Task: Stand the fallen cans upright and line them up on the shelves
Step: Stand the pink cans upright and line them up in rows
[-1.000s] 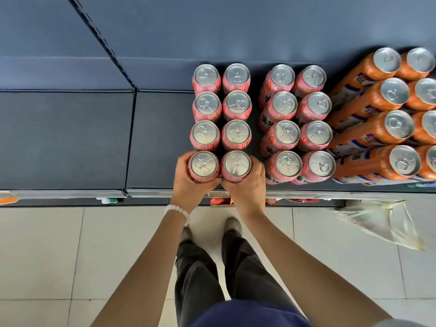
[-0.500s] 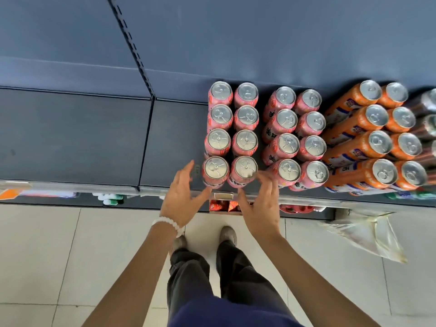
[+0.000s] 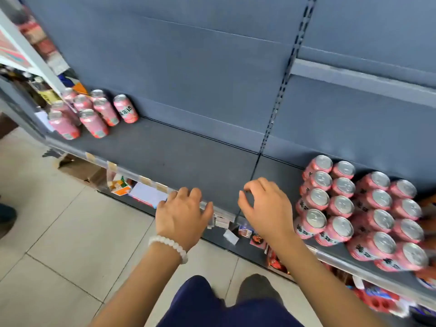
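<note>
Several pink cans (image 3: 339, 201) stand upright in tidy rows at the right of the dark grey shelf (image 3: 188, 156). A second, looser group of pink cans (image 3: 94, 114) stands at the shelf's far left. My left hand (image 3: 181, 215), with a white bead bracelet on the wrist, hovers over the shelf's front edge, fingers apart and empty. Over the shelf, just left of the lined-up cans, my right hand (image 3: 266, 206) has loosely curled fingers and holds nothing. The view is blurred.
The shelf's back panel (image 3: 212, 67) rises behind. A lower shelf (image 3: 236, 232) holds small packets and price tags. Tiled floor (image 3: 59, 232) lies in front, with my legs and shoes (image 3: 257, 289) below. Someone's dark shoe (image 3: 6, 215) shows at the left edge.
Both hands have come off the front two pink cans and shifted left. The view has swung left, showing a bare stretch of shelf and a second group of cans.
</note>
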